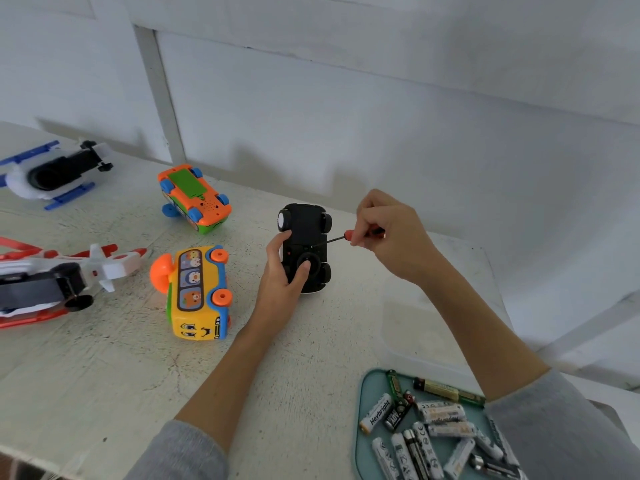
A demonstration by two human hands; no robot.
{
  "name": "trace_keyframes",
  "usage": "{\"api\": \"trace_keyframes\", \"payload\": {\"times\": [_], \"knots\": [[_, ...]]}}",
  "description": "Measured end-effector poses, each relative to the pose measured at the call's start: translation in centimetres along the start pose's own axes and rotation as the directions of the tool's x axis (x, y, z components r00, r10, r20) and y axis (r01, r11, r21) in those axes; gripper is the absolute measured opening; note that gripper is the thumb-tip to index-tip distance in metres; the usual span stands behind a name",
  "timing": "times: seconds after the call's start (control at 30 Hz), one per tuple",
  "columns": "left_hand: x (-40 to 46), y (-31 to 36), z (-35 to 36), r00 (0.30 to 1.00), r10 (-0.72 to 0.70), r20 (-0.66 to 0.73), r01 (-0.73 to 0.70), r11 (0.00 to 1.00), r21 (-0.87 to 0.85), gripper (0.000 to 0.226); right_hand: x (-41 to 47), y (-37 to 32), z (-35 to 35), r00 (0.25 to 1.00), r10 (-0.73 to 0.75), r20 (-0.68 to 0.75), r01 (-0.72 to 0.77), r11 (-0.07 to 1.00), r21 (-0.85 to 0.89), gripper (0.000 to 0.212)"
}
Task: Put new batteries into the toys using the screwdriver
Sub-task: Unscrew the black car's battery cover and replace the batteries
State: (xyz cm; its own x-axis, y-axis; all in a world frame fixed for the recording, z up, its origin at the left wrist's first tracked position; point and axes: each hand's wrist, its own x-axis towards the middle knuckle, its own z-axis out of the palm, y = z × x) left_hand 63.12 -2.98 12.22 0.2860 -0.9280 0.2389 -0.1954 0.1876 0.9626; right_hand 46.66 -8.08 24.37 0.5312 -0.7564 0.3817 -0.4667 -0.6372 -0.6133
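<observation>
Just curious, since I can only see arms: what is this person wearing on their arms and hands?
Both hands are bare: the left hand and the right hand show no gloves, rings or watch. Grey sleeves are pushed up, leaving both forearms uncovered.

Head view. Two bare forearms were visible, entering from the lower edge. Left hand: bare, no rings, watch or bands seen. Right hand: likewise bare, no jewellery seen. Each arm wore a grey sleeve, plain knit-like fabric, no print or logo visible. Left sleeve was pushed up, cuff ending below the elbow. Right sleeve was pushed up the same way and looked loose and wide at the cuff. Fingernails short, unpainted as far as could be told.
</observation>
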Motion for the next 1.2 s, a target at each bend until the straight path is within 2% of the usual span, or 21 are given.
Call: {"api": "trace_keyframes", "payload": {"times": [0.1, 0.23, 0.33, 0.43, 0.5, 0.57, 0.6, 0.67, 0.77, 0.87, 0.93, 1.0, 1.07, 1.2], "knots": [[-0.01, 0.09, 0.0, 1.0, -0.013, -0.001, 0.013, 1.0, -0.002, 0.047, -0.28, -0.54, 0.36, 0.999, 0.022, 0.024, -0.021, 0.998, -0.063, 0.018], [-0.04, 0.04, 0.01, 1.0, -0.009, -0.004, 0.009, 1.0, -0.002, 0.048, -0.22, -0.56, 0.41, 0.975, 0.221, 0.018, -0.212, 0.954, -0.213, 0.028], [-0.05, 0.19, 0.08, 1.0, -0.009, -0.002, 0.009, 1.0, -0.006, 0.048, -0.62, -0.39, 0.17, 0.993, 0.118, -0.019, -0.119, 0.984, -0.132, 0.002], [-0.06, 0.36, 0.1, 1.0, -0.013, 0.002, 0.013, 1.0, -0.001, 0.047, -0.95, -0.29, -0.06, 0.998, 0.066, 0.013, -0.065, 0.998, -0.009, 0.026], [-0.12, 0.37, 0.09, 1.0, -0.014, -0.002, 0.014, 1.0, -0.003, 0.047, -0.84, -0.25, 0.26, 0.988, 0.153, 0.005, -0.152, 0.985, -0.087, 0.031], [-0.14, 0.35, 0.09, 1.0, -0.016, -0.001, 0.016, 1.0, -0.004, 0.047, -0.61, -0.02, 0.44, 0.963, 0.267, -0.041, -0.27, 0.953, -0.139, 0.031], [-0.14, 0.36, 0.1, 1.0, -0.018, -0.001, 0.018, 1.0, -0.003, 0.046, -0.57, 0.11, 0.48, 0.957, 0.284, -0.064, -0.289, 0.952, -0.102, 0.025], [-0.13, 0.42, 0.13, 1.0, -0.025, -0.003, 0.025, 1.0, -0.001, 0.046, -0.66, 0.1, 0.35, 0.969, 0.229, -0.093, -0.229, 0.973, 0.009, 0.006], [-0.07, 0.36, 0.17, 1.0, -0.026, -0.008, 0.026, 1.0, 0.0, 0.047, -0.62, -0.07, -0.01, 0.991, 0.123, -0.057, -0.123, 0.992, 0.01, 0.023], [-0.03, 0.39, 0.15, 1.0, -0.029, -0.009, 0.029, 0.999, 0.017, 0.047, -0.26, -0.02, 0.28, 0.97, 0.23, -0.074, -0.236, 0.968, -0.083, 0.029], [-0.01, 0.39, 0.2, 0.999, -0.031, -0.009, 0.031, 0.999, 0.026, 0.046, -0.23, 0.13, 0.29, 0.959, 0.266, -0.098, -0.272, 0.961, -0.056, 0.025], [0.0, 0.37, 0.22, 0.999, -0.035, -0.011, 0.035, 0.999, 0.027, 0.046, -0.33, -0.07, 0.13, 0.978, 0.196, -0.077, -0.197, 0.98, -0.008, 0.019], [0.0, 0.3, 0.17, 0.999, -0.039, -0.014, 0.039, 0.999, 0.025, 0.046, -0.41, -0.38, -0.01, 0.991, 0.132, -0.031, -0.133, 0.991, -0.016, 0.026], [-0.05, 0.33, 0.14, 0.999, -0.032, -0.011, 0.032, 0.999, 0.024, 0.047, -0.29, -0.08, 0.31, 0.957, 0.285, -0.061, -0.29, 0.95, -0.117, 0.027]]}}
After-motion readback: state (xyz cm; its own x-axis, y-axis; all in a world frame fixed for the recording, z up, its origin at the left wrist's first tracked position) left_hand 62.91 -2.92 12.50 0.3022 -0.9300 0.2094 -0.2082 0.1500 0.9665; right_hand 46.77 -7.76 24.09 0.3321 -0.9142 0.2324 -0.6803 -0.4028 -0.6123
